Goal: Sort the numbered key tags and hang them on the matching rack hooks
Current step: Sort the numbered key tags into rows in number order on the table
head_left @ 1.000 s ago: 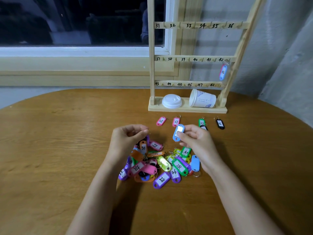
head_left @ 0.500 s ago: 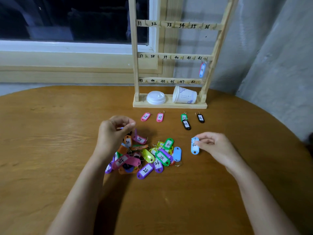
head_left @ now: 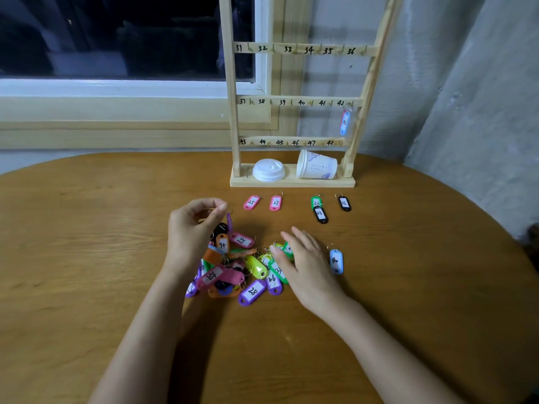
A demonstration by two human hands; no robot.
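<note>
Home room, wooden table [head_left: 87, 258], window [head_left: 116, 39]

Glossy plastic key tags [head_left: 252, 292] w/ metal rings; smooth wood table [head_left: 87, 258]; pale unfinished wood rack [head_left: 292, 181]; paper cup [head_left: 317, 165].

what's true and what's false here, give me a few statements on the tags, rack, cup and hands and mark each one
1. Just one tag hangs on the rack, under 42. True.
2. The paper cup stands upright on the rack base. False: it lies on its side.
3. The left hand pinches a purple tag. True.
4. The right hand grips the light blue tag. False: that hand is open over the pile, and the tag lies on the table beside it.
</note>
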